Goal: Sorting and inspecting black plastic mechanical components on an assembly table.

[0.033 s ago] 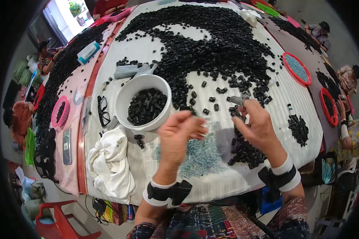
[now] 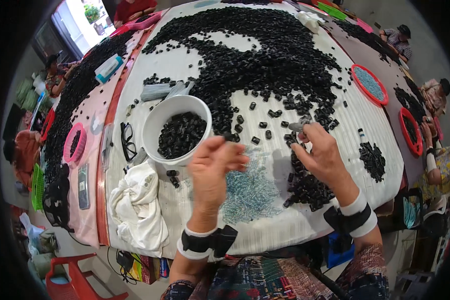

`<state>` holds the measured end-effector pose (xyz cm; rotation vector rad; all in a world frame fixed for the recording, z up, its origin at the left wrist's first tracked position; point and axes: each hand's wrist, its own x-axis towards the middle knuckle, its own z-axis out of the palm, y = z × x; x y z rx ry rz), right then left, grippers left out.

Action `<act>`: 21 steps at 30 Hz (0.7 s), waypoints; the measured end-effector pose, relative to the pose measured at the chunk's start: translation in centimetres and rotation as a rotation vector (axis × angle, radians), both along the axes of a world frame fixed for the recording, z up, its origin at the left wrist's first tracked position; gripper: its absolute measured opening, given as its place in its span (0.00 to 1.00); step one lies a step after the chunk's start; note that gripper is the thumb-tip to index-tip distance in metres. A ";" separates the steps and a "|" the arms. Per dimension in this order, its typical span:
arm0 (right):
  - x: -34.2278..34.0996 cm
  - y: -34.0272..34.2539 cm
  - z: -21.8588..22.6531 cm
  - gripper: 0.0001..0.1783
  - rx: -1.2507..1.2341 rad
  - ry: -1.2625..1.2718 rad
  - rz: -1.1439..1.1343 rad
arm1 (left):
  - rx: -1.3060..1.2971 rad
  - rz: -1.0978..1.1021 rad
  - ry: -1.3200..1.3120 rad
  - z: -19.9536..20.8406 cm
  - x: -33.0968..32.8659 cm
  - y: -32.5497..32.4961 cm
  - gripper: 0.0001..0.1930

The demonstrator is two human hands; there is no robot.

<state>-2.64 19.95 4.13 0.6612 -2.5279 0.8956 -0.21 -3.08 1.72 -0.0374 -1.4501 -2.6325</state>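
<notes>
My right hand (image 2: pixel 326 154) is closed, with thumb and index finger bent toward each other. A small grey piece (image 2: pixel 299 126) shows at its fingertips; whether held or worn on a finger, I cannot tell. Below that hand lies a heap of short black cylinder pieces (image 2: pixel 309 189). My left hand (image 2: pixel 212 172) hovers right of a white bucket (image 2: pixel 205 111), its fingers bent and smeared by motion. Black pieces (image 2: pixel 182 134) partly fill the bucket. Between my hands spread many tiny pale blue-green beads (image 2: pixel 251 192) on the white-covered table (image 2: pixel 265 232).
A large spread of black pieces (image 2: pixel 255 60) covers the far table. At left are black-framed glasses (image 2: pixel 128 141), a white cloth (image 2: pixel 139 205) and grey bundles (image 2: pixel 156 92). Dark slim pieces (image 2: pixel 372 162) lie at right. Co-workers (image 2: pixel 398 41) sit around neighbouring tables with a red tray (image 2: pixel 383 95).
My left hand has shifted slightly left, its fingers drawn in a little. The right hand stays nearly in place. The whole view has moved slightly.
</notes>
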 end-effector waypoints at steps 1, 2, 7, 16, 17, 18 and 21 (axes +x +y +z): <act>-0.5 0.6 -0.6 0.12 0.009 -0.020 -0.016 | 0.011 0.082 0.008 0.5 -0.3 -0.5 0.05; -1.0 1.1 -1.2 0.12 0.017 -0.041 -0.032 | 0.022 0.166 0.016 1.0 -0.6 -0.8 0.04; -3.1 1.2 -3.3 0.13 0.083 -0.055 -0.015 | 0.077 0.365 -0.028 0.5 -1.4 -2.8 0.09; -8.0 -4.1 -3.3 0.21 0.359 -0.075 0.128 | 0.068 0.327 -0.016 0.1 -1.1 -2.6 0.15; -8.5 -4.9 -3.4 0.22 0.371 -0.125 0.148 | 0.074 0.274 0.009 -0.3 -1.1 -2.5 0.14; -9.0 -5.7 -3.4 0.22 0.370 -0.122 0.150 | 0.080 0.221 0.034 -0.6 -1.1 -2.2 0.14; -9.9 -8.1 -3.4 0.24 0.348 -0.108 0.212 | 0.072 0.223 0.009 -0.8 -0.9 -1.3 0.12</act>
